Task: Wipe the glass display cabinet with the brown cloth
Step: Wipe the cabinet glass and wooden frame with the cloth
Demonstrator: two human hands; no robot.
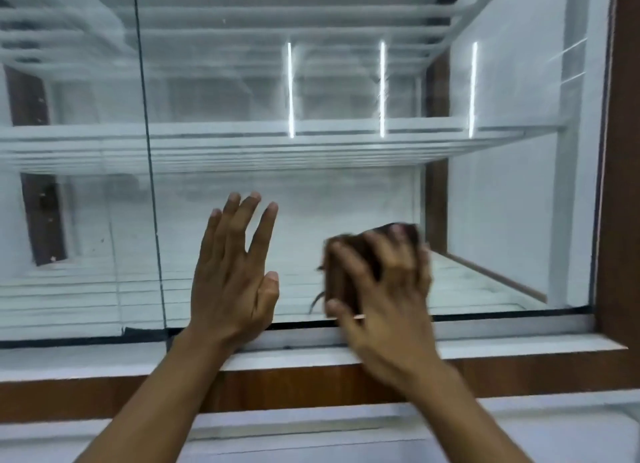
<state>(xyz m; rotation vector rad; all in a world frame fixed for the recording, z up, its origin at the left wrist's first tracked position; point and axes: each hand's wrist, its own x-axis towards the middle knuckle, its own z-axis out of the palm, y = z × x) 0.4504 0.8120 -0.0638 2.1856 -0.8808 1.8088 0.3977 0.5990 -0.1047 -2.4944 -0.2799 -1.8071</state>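
Note:
The glass display cabinet [346, 199] fills the view, its front pane reaching down to a white sill. My right hand [384, 289] presses a bunched brown cloth [346, 258] against the lower right of the pane, just above the sill; hand and cloth are motion-blurred. Loose threads hang from the cloth's left side. My left hand [235, 272] lies flat on the glass to the left of the cloth, fingers spread, holding nothing.
A dark vertical seam [149, 158] splits the pane left of my hands. White shelves [242, 140] show behind the glass. A brown wooden frame [620, 185] runs down the right side and a wooden band [104, 397] crosses below the sill.

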